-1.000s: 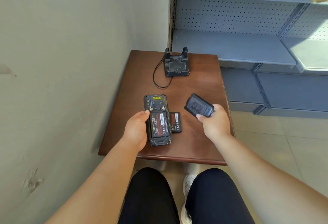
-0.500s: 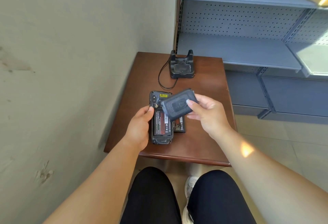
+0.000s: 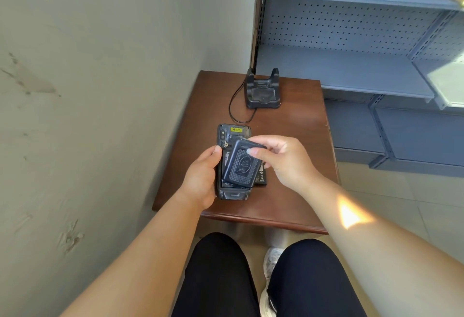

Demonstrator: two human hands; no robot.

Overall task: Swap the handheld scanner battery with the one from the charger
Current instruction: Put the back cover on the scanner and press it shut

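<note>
A dark grey handheld scanner lies face down near the front left part of the small brown wooden counter, its back opened toward the camera, with a yellow label near its far end. The left hand is wrapped round the scanner's left edge, thumb pressed on the rim, gripping it. The right hand pinches the far end of a dark rectangular battery cover with a textured, dotted panel between thumb and forefinger, its fingers closed on it. The cover sits tilted over the scanner's battery bay, its near end down against the body and its far end raised, slightly skewed to the right. A strip of the battery inside the bay shows along the cover's left edge. A second flat black battery lies on the counter just beside the scanner's right edge, mostly hidden under the cover and the right hand. At the far side of the counter stands a black charging cradle, its slot vacant, with a thin black cable looping from it toward the scanner. Grey metal shelving stands behind the counter.
</note>
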